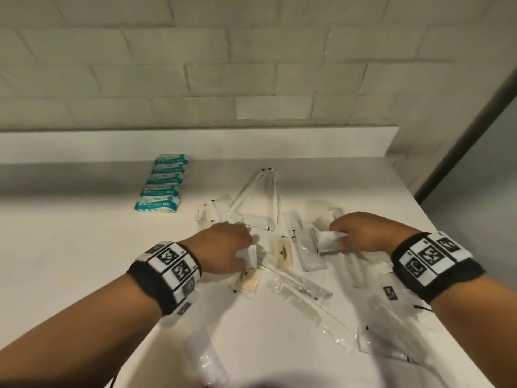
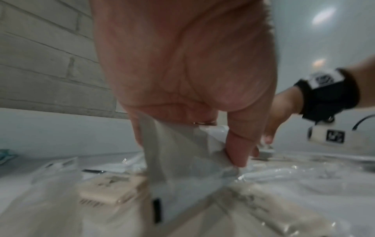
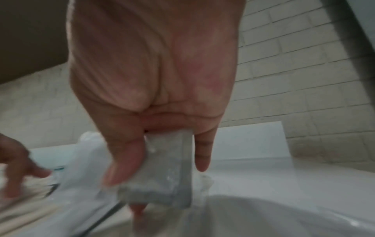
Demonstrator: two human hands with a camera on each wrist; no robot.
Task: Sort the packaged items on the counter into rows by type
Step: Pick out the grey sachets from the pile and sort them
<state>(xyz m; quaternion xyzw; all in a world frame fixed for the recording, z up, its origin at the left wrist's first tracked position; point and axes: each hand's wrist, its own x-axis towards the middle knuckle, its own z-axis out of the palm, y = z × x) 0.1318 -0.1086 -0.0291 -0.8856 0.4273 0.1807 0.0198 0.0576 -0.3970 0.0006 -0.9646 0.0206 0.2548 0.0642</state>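
Clear and white packets lie scattered over the white counter (image 1: 84, 247). My left hand (image 1: 223, 247) pinches a flat white sachet (image 1: 249, 256) between thumb and fingers, and the left wrist view shows that sachet (image 2: 174, 154) lifted off the pile. My right hand (image 1: 361, 233) grips a small white boxed packet (image 1: 330, 240), seen in the right wrist view as a grey-white block (image 3: 168, 173) held by thumb and fingers. Two beige soap packets (image 1: 283, 251) (image 1: 249, 281) lie between my hands. A wrapped comb (image 1: 302, 301) sits nearer me.
A neat row of teal-and-white packets (image 1: 163, 186) stands at the back left. Long clear sleeves (image 1: 263, 197) lie at the back centre. A raised ledge (image 1: 195, 144) and tiled wall bound the far side. The counter's right edge (image 1: 447, 275) runs diagonally. More clear bags (image 1: 391, 326) lie front right.
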